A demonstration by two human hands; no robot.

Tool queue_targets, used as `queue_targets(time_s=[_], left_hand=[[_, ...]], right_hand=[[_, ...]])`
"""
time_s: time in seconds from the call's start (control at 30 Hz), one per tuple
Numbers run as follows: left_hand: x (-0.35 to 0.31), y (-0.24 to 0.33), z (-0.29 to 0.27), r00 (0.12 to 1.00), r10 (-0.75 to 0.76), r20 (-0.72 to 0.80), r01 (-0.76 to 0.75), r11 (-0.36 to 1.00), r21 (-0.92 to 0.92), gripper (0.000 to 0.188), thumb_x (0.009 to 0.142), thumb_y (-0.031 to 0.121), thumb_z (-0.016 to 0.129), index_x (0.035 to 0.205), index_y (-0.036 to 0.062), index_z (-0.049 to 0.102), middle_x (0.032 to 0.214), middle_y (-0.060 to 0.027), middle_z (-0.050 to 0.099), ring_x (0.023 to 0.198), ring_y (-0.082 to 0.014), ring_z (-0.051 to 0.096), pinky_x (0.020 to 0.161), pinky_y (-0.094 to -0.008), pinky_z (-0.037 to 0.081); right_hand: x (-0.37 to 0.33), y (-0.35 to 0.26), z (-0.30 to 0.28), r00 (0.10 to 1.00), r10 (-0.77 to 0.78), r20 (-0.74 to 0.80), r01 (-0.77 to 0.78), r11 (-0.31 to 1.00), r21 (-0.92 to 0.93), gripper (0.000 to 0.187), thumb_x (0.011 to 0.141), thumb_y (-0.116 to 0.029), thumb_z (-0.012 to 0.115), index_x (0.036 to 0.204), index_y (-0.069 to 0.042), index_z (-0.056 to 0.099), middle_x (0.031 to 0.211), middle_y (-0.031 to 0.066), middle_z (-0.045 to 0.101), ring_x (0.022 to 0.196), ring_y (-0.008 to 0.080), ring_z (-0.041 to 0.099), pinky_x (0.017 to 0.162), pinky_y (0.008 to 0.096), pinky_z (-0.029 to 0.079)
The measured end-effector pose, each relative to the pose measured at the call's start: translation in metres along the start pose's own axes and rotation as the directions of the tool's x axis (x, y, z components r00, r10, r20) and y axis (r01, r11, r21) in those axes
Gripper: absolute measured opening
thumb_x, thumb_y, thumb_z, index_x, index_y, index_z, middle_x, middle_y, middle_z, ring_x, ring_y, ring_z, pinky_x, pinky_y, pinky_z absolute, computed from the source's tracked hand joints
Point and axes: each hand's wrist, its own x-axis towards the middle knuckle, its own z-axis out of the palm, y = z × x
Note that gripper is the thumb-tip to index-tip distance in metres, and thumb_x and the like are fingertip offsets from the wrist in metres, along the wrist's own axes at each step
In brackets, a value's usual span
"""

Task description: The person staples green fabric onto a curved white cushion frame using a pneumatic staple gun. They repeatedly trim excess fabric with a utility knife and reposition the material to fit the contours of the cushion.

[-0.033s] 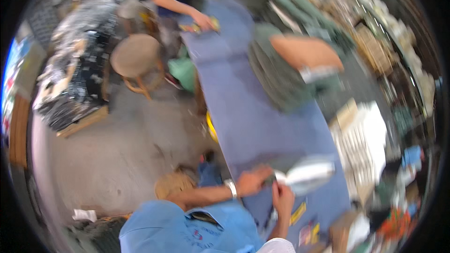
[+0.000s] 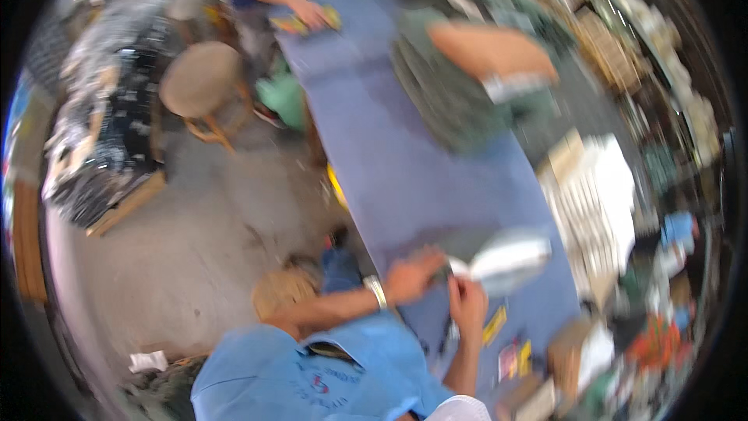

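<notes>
A blurred white and pale grey packet (image 2: 514, 256), bag-like and slightly shiny, lies at the near end of the blue-covered table (image 2: 452, 195). Dark green cloth (image 2: 467, 242) shows just behind it. My left hand (image 2: 415, 274), with a pale band at the wrist, reaches in from the left; its blurred fingers close at the packet's left end. Close beside it, my right hand (image 2: 467, 302) has its fingers bent together on the packet's near edge. What exactly lies between the fingertips is smeared by motion.
A stack of dark green cloth (image 2: 436, 86) carries a brown piece (image 2: 495, 51). Beyond, a co-worker's hand (image 2: 312, 14) rests by a yellow object. At left stand a round stool (image 2: 201, 78) and a plastic-wrapped pile (image 2: 101, 148). White sheets (image 2: 592, 210) lie right; a yellow tool (image 2: 494, 326) lies nearby.
The whole view has shifted slightly, so the table and the stack appear higher and further left. Both my hands stay at the packet's end.
</notes>
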Motion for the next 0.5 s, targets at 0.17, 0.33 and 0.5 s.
queue_targets(time_s=[0.17,0.33,0.5], left_hand=[[0.012,-0.006,0.005,0.978,0.097,-0.182,-0.103,0.994,-0.023,0.074,0.090,0.033,0.077,0.154,0.0130,0.048,0.158,-0.0151,0.050,0.143,-0.0348,0.051,0.100,-0.0448,0.058],[0.019,-0.006,-0.004,0.966,0.072,-0.250,-0.104,0.988,-0.115,0.074,0.084,0.026,0.085,0.149,0.0101,0.054,0.152,-0.0126,0.057,0.140,-0.0325,0.055,0.102,-0.0418,0.057],[0.020,-0.009,-0.006,0.959,0.049,-0.278,-0.098,0.981,-0.167,0.070,0.082,0.021,0.086,0.145,0.0084,0.058,0.149,-0.0120,0.060,0.138,-0.0323,0.056,0.105,-0.0413,0.055]], right_hand=[[0.021,-0.023,-0.029,0.999,0.023,-0.044,-0.023,1.000,-0.008,0.014,0.096,-0.015,0.068,0.103,-0.006,0.076,0.100,0.0170,0.072,0.095,0.0398,0.067,0.085,0.0473,0.052],[0.025,-0.028,-0.025,0.995,0.080,0.062,-0.083,0.995,0.048,0.015,0.094,-0.011,0.071,0.108,-0.005,0.073,0.093,0.0141,0.070,0.081,0.0326,0.071,0.072,0.0403,0.056],[0.035,-0.012,-0.005,0.981,0.185,0.059,-0.194,0.940,0.280,0.015,0.097,-0.013,0.071,0.108,-0.002,0.073,0.089,0.0115,0.069,0.075,0.0172,0.067,0.071,0.0301,0.054]])
